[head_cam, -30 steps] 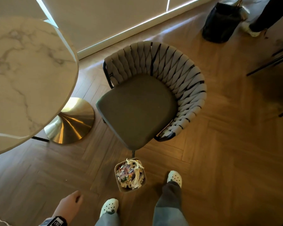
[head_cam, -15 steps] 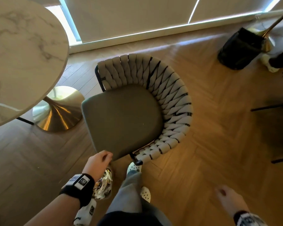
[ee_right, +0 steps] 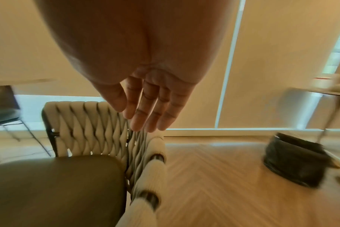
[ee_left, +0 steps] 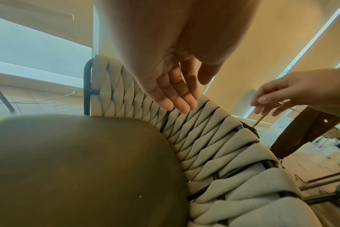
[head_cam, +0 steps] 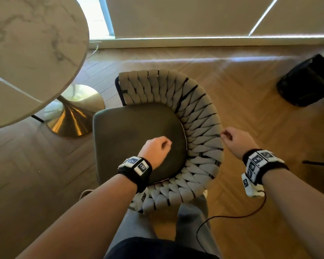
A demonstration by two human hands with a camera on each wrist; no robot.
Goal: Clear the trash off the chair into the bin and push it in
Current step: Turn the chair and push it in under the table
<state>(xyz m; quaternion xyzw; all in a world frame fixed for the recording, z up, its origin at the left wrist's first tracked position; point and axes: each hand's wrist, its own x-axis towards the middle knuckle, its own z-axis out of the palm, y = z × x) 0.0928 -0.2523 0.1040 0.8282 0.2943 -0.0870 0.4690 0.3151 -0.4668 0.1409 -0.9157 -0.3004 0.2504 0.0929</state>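
Observation:
The chair has a bare olive seat [head_cam: 123, 139] and a woven grey backrest [head_cam: 200, 116] that wraps its far and right sides. My left hand [head_cam: 155, 148] hovers over the middle of the seat. In the left wrist view its fingers [ee_left: 175, 95] hang relaxed and hold nothing. My right hand [head_cam: 232, 139] is at the outer right rim of the backrest. Its fingers [ee_right: 145, 110] are nearly straight, just above the weave [ee_right: 87, 127], and empty. The seat [ee_left: 78, 169] carries only a tiny pale speck. The bin is out of sight.
A round marble table [head_cam: 26, 53] on a gold base [head_cam: 73, 116] stands close to the chair's left. A black bag [head_cam: 307, 81] sits on the wooden floor at the right. A thin cable [head_cam: 232, 215] hangs from my right wrist. Blinds cover the far wall.
I have stepped up to the chair and the bin has dropped out of view. My left hand moved from the seat's front edge to over its middle. My right hand rose to the backrest rim.

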